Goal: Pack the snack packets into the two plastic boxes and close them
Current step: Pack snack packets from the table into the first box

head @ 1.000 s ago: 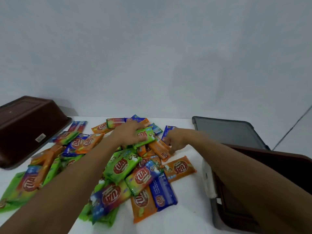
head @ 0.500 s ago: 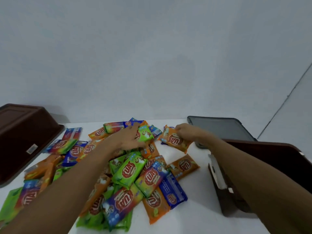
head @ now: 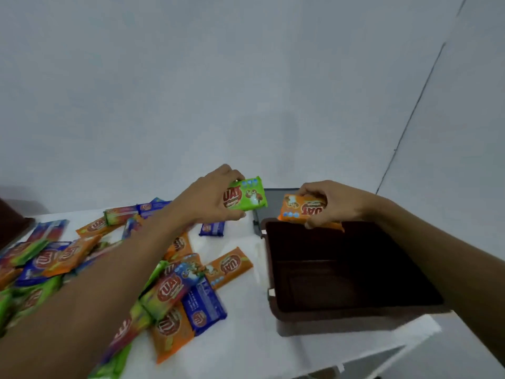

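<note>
While your left hand is raised above the worktop, its fingers curl over the top edge of a green packet and the thumb presses from below. You pinch the packet's left half, and the printed face is turned toward you.

At 3 o'clock from it, your right hand pinches an orange packet by its right end, fingers curled over the top. That packet hangs over the far rim of the open box, at the box's 12 o'clock, with its print upside down to you. The two packets are near each other but apart.

The box stands mouth up on the right part of the worktop, and its inside is dark. A grey lid lies flat just beyond it at 12 o'clock, partly hidden by your hands.

At 9 o'clock from the box, the pile of orange, green and blue packets spreads under and around your left forearm. A blue packet lies alone at the box's 11 o'clock, below your left hand. At 9 o'clock from the pile a second box is mostly cut off by the frame.
</note>
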